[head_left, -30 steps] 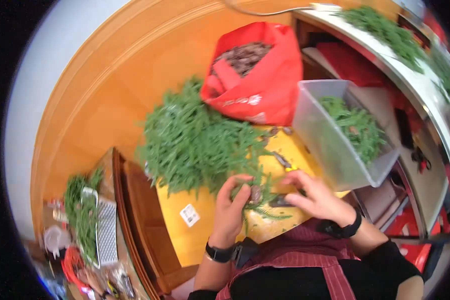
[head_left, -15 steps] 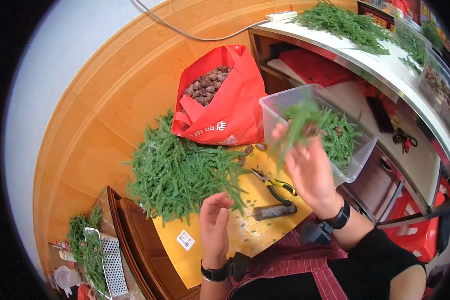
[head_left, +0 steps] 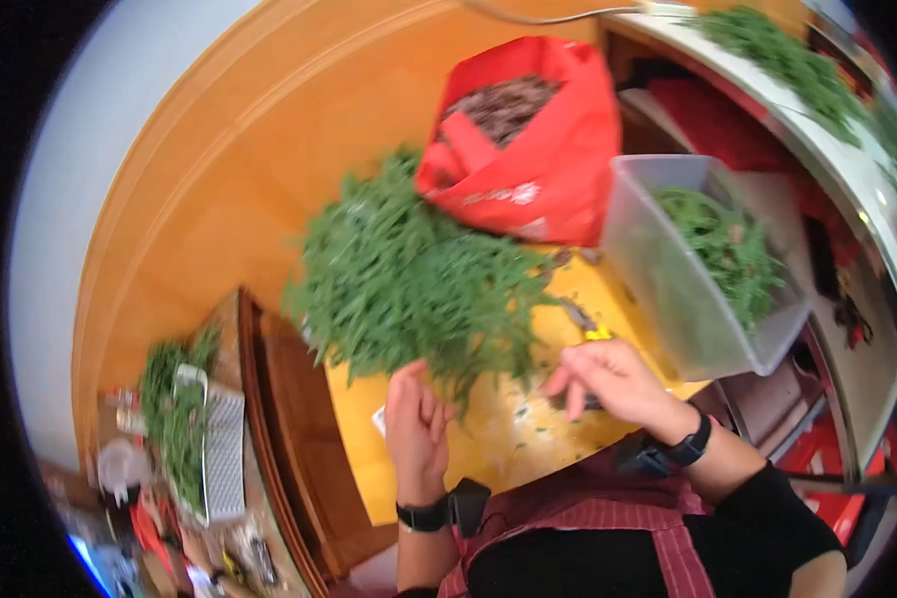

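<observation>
My left hand [head_left: 419,427] hovers at the near edge of a big pile of green artificial pine sprigs [head_left: 409,274], its fingers loosely bent and nothing in it. Above the yellow board [head_left: 364,453], my right hand [head_left: 618,381] is empty, thumb and fingers apart. Pliers with yellow-and-black handles [head_left: 590,324] lie just beyond it, partly covered by the hand. To the right, a clear plastic bin [head_left: 673,279] holds green sprigs [head_left: 733,254]; any cones on them are blurred. At the back stands a red bag [head_left: 558,149] full of brown pine cones [head_left: 503,108].
A white-topped shelf unit [head_left: 668,30] curves along the right, with more sprigs [head_left: 782,60] on top. At lower left, a white perforated basket [head_left: 224,453] and sprigs [head_left: 174,419] sit on another surface. Another person's arm [head_left: 194,548] shows there.
My right hand has let go of the sprig with a pine cone at the bin and come back over the board. The whole view has shifted, and the left hand stays beside the pile.
</observation>
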`<state>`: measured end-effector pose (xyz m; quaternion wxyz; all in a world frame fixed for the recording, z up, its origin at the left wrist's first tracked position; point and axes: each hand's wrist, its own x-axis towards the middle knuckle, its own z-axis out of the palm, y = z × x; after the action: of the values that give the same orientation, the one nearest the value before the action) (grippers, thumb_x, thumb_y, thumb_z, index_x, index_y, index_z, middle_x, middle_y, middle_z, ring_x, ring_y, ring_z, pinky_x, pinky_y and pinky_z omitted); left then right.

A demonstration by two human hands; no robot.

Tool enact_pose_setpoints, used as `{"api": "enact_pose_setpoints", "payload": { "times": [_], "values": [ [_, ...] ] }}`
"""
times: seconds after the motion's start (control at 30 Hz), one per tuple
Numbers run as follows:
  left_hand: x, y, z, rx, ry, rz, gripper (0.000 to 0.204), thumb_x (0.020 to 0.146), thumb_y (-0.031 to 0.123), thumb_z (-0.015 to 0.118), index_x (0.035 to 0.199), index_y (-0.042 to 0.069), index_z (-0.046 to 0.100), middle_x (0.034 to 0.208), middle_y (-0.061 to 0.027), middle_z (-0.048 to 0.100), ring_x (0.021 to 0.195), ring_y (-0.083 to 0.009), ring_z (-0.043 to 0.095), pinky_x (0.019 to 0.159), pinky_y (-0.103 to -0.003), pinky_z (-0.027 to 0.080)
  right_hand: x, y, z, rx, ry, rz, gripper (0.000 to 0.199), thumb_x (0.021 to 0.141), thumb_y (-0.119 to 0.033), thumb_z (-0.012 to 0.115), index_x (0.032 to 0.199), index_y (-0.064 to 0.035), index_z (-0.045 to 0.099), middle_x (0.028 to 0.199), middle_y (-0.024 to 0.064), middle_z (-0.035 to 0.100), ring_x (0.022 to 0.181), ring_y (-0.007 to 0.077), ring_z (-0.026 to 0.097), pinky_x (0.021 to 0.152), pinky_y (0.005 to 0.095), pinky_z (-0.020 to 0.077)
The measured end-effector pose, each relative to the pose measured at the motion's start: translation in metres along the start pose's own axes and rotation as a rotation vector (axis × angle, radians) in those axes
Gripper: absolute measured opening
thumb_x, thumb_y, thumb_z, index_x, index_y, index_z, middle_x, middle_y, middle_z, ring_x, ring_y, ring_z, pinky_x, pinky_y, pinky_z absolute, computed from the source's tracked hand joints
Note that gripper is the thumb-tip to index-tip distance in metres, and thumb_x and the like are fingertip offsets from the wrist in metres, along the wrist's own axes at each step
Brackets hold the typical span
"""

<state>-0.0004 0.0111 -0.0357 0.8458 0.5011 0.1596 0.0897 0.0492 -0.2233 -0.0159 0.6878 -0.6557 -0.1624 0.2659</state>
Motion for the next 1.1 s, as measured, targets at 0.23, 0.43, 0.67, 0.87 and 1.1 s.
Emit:
{"api": "enact_pose_setpoints", "payload": {
  "times": [0.23, 0.43, 0.67, 0.87, 1.1],
  "values": [
    [-0.004, 0.005, -0.021, -0.098, 0.146, -0.003, 0.025, 0.092, 0.015, 0.044, 0.114, 0.004, 0.047, 0.07, 0.002, 0.047, 0.062, -0.0068, 0.041, 0.053, -0.021, 0.036, 0.058, -0.004, 0.004, -0.826, 0.139, -0.288, 0.012, 0.075, -0.005, 0.058, 0.087, -0.002, 0.061, 0.077, 0.0127, 0.063, 0.075, 0.0259, 0.062, 0.066, 0.0335, 0.0486],
    [0.0, 0.001, -0.035, -0.261, 0.053, -0.071, 0.027, 0.092, 0.022, 0.044, 0.113, 0.006, 0.048, 0.071, 0.0004, 0.048, 0.066, -0.0096, 0.045, 0.059, -0.023, 0.039, 0.106, 0.016, 0.013, -1.102, 0.154, -0.329, 0.013, 0.075, -0.007, 0.057, 0.088, -0.002, 0.059, 0.077, 0.0154, 0.061, 0.075, 0.0332, 0.059, 0.068, 0.0395, 0.0469],
    [-0.002, -0.001, -0.027, -0.26, 0.023, -0.07, 0.021, 0.092, 0.024, 0.045, 0.103, 0.006, 0.051, 0.076, -0.0004, 0.048, 0.067, -0.0103, 0.045, 0.06, -0.023, 0.039, 0.127, 0.027, 0.005, -1.176, 0.055, -0.247, 0.01, 0.074, -0.008, 0.057, 0.084, -0.0058, 0.059, 0.075, 0.0173, 0.06, 0.076, 0.0317, 0.06, 0.067, 0.0421, 0.0463],
    [-0.001, -0.006, -0.029, -0.271, 0.016, -0.079, 0.019, 0.091, 0.021, 0.047, 0.103, 0.007, 0.051, 0.078, -0.0002, 0.048, 0.069, -0.0098, 0.045, 0.061, -0.023, 0.039, 0.106, -0.012, -0.004, -0.801, 0.188, -0.195, 0.005, 0.079, -0.004, 0.054, 0.083, -0.0031, 0.056, 0.068, 0.0112, 0.06, 0.061, 0.0187, 0.06, 0.055, 0.0299, 0.0459],
    [0.001, -0.01, -0.018, -0.237, 0.026, -0.102, 0.018, 0.09, 0.02, 0.049, 0.103, 0.008, 0.051, 0.081, 0.0014, 0.049, 0.072, -0.0091, 0.046, 0.065, -0.023, 0.041, 0.09, -0.021, -0.028, -0.4, 0.239, -0.174, 0.007, 0.088, -0.005, 0.046, 0.092, -0.0039, 0.052, 0.079, 0.0023, 0.06, 0.068, 0.0073, 0.055, 0.059, 0.0193, 0.0429]
  ]
}}
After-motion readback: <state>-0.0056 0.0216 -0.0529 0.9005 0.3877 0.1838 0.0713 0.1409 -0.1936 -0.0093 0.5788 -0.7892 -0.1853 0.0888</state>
